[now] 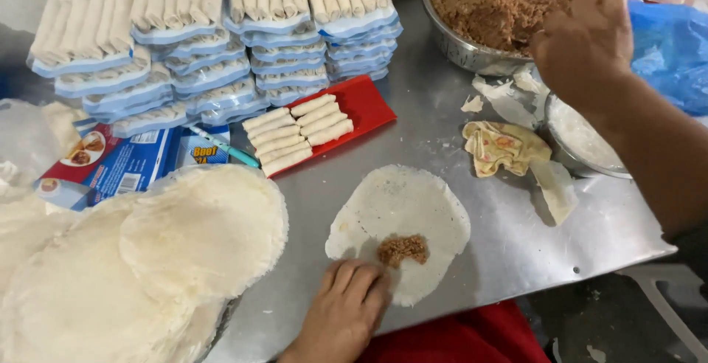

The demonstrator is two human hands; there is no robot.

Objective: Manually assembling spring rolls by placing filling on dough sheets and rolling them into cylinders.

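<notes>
We note stacked trays of finished rolls [214,31] at the rear of the steel table [509,245]. A red tray [365,101] carries more rolls. A crumpled cloth [501,145] lies beside a small bowl of white paste [579,138]. A blue bag [671,46] occupies the right edge.

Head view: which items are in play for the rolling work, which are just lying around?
In use:
- round white wrapper sheet with a brown filling lump, under the left hand
- metal bowl of brown filling, right hand in it
- stack of round wrappers
- red tray of finished rolls

Lying about:
- blue plastic bag
- crumpled yellow cloth
- teal pen
- printed cartons
</notes>
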